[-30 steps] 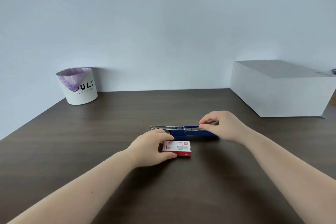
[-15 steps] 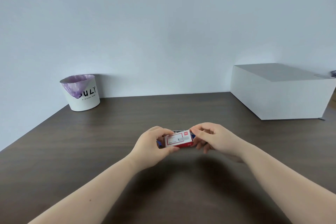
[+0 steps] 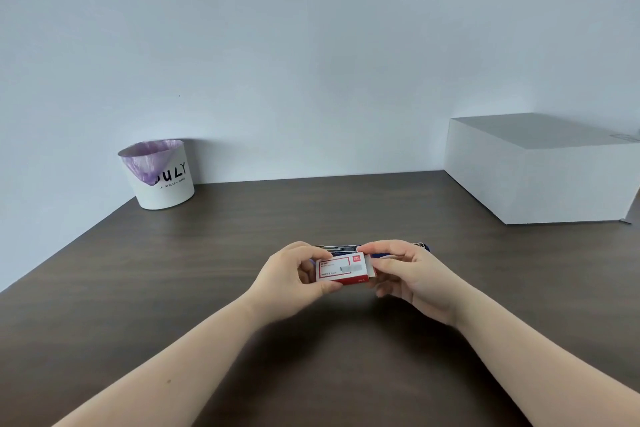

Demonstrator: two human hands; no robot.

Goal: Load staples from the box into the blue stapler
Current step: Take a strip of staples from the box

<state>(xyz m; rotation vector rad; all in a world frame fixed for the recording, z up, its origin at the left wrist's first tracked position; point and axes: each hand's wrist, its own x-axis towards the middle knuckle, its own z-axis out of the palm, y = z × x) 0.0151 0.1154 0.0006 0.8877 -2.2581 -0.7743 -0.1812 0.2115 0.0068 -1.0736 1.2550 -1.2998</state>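
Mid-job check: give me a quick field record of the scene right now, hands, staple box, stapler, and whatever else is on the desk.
left hand: grips the left end of the staple box
right hand: fingertips at the box's right end, where a white inner tray shows
staple box: red and white, held above the desk
blue stapler: on the desk behind the box, mostly hidden
desk: dark wood
white bin: far left, purple liner
white carton: far right

Both forearms bare; left hand (image 3: 291,276), right hand (image 3: 412,276) ungloved.
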